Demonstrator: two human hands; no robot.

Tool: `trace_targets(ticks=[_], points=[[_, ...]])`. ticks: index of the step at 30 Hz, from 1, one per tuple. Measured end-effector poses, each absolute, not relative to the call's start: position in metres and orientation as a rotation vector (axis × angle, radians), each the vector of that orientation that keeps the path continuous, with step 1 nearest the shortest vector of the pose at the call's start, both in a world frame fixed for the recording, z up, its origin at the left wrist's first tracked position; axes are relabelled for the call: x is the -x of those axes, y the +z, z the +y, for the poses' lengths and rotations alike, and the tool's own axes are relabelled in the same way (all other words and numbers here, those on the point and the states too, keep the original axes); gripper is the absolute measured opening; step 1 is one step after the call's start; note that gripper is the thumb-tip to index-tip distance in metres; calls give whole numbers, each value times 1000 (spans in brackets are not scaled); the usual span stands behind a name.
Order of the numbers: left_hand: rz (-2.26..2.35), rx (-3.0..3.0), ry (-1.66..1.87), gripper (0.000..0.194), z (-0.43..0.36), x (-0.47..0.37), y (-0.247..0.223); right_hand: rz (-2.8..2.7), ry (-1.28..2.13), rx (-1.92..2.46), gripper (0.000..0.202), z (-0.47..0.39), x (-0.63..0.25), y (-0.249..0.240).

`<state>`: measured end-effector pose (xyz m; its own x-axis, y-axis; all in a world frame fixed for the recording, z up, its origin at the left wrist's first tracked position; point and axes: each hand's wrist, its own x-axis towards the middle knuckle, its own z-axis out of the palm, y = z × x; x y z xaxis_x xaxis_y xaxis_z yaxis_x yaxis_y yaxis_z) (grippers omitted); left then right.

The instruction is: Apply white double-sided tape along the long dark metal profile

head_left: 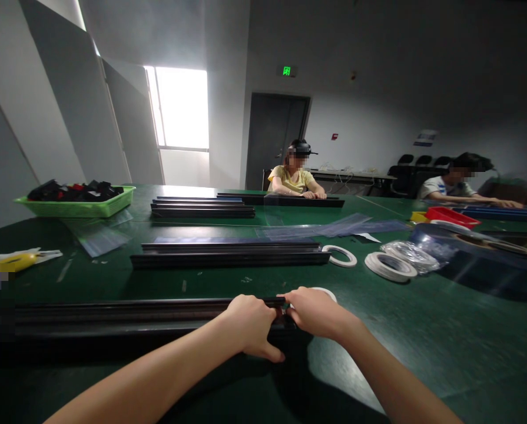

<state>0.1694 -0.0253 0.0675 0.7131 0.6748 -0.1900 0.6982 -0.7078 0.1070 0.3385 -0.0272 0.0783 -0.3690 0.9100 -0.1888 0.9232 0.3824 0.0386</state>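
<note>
A long black channel-shaped profile [126, 312] lies across the near side of the green table, with its right end between my hands. My left hand [249, 324] is closed over that end, fingers bent round the far side and the thumb pointing right along the near side. Touching the tip of the profile, my right hand [314, 312] has its fingers curled in a pinch. A small reddish bit shows between the hands, but the fingers hide what it is. Just behind my right hand, part of a white tape roll [327, 292] is visible.
More black profiles [232, 259] lie further back. To the right are tape rolls [391, 268], a large roll of blue-tinted film [493, 265] and a red tray [453, 217]. A green basket [78, 206] of black parts stands at left. Two people work across the table.
</note>
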Motion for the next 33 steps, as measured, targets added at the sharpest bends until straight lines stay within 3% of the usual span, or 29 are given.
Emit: trace_targets(ticks=[15,29,33], points=[[1189,-2756,-248,64,-31,-178,68,2462,-102,-1664,32,-24,-340,70],[1168,-2780,-232,67,-30,-175,64,2439,-170,-1707,67,-27,-343,73],[1149,-2807,-182,67,-29,-172,61,2406,-146,-1750,63,-27,-345,76]])
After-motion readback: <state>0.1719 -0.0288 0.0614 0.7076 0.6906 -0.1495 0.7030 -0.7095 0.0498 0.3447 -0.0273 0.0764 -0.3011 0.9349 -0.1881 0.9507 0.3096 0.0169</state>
